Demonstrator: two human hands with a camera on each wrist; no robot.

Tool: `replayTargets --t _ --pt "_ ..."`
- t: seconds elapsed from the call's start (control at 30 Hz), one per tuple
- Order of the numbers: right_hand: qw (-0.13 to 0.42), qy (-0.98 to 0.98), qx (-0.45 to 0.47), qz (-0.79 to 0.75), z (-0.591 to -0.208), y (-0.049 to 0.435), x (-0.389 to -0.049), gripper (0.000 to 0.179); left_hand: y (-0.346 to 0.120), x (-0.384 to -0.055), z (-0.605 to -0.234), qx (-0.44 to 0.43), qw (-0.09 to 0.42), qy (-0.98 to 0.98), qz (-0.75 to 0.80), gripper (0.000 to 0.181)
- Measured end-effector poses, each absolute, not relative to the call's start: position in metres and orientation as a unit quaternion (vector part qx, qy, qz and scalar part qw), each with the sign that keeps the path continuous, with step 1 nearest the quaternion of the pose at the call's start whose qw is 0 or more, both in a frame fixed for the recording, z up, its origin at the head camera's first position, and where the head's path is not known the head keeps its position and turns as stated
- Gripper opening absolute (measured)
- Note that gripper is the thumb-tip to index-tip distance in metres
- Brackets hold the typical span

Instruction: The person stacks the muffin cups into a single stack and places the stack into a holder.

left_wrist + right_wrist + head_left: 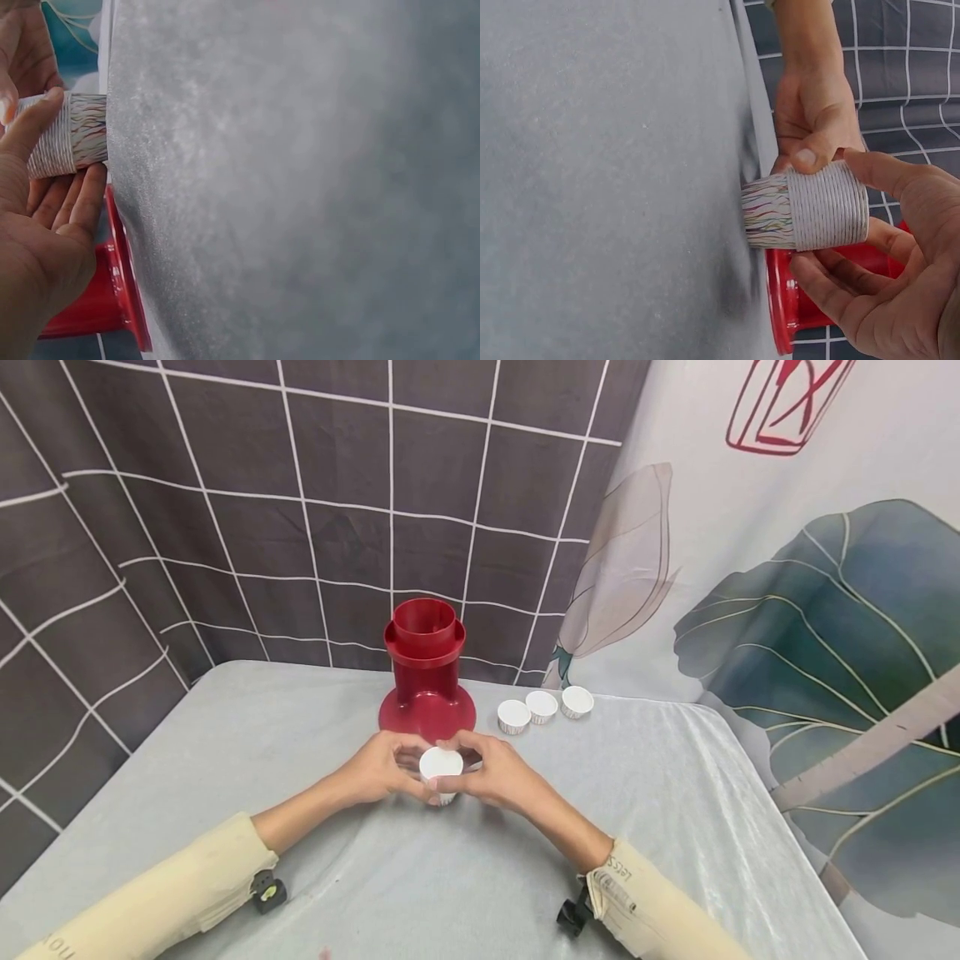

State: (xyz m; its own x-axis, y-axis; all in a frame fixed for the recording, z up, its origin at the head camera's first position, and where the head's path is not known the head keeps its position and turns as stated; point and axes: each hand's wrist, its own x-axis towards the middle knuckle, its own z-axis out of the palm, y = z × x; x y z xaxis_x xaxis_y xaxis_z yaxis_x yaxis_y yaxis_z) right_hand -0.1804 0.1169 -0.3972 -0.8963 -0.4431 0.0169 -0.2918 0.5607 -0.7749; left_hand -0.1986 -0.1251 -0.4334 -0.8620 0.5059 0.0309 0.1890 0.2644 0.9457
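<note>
Between my two hands a stack of nested white paper baking cups (441,762) stands upright on the cloth, in front of a red stand. In the right wrist view the stack (810,210) shows ridged white rims above a lowest cup with thin coloured lines. My left hand (378,767) grips it from the left, its thumb (37,124) along the rims. From the other side my right hand (501,770) holds it, with thumb and fingers around the upper rims. Part of the stack's side is hidden by the fingers in the head view.
Just behind the hands stands the red plastic stand (427,681), with a round base and a cylindrical top. Three single white baking cups (542,707) sit to its right near the back edge. A grey cloth (360,893) covers the table; patterned curtains hang behind.
</note>
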Motion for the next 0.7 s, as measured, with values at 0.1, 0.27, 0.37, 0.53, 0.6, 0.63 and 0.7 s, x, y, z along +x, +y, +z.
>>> replayTargets --t 0.1,0.27,0.37,0.53,0.6,0.63,0.7 --pt "0.094 0.877 -0.200 -0.426 -0.3982 0.1164 -0.1804 0.037 -0.1251 -0.1993 -0.4343 0.225 0.140 0.782 0.565 0.045" --pt "0.092 0.874 -0.204 -0.431 -0.3995 0.1163 -0.1808 0.036 -0.1260 -0.2000 -0.4333 0.225 0.142 0.779 0.567 0.045" --pt "0.090 0.875 -0.202 -0.431 -0.4004 0.1169 -0.1806 0.037 -0.1263 -0.2002 -0.4327 0.224 0.143 0.780 0.566 0.045" --pt "0.088 0.873 -0.198 -0.437 -0.4022 0.1178 -0.1800 0.040 -0.1259 -0.2000 -0.4321 0.221 0.143 0.783 0.564 0.045" --pt "0.085 0.873 -0.199 -0.436 -0.4030 0.1182 -0.1794 0.042 -0.1256 -0.1996 -0.4320 0.220 0.145 0.783 0.563 0.045" --pt "0.083 0.874 -0.200 -0.435 -0.4035 0.1185 -0.1790 0.044 -0.1253 -0.1994 -0.4321 0.219 0.146 0.783 0.563 0.045" --pt "0.079 0.877 -0.201 -0.429 -0.4038 0.1189 -0.1778 0.048 -0.1246 -0.1992 -0.4322 0.219 0.149 0.783 0.563 0.045"
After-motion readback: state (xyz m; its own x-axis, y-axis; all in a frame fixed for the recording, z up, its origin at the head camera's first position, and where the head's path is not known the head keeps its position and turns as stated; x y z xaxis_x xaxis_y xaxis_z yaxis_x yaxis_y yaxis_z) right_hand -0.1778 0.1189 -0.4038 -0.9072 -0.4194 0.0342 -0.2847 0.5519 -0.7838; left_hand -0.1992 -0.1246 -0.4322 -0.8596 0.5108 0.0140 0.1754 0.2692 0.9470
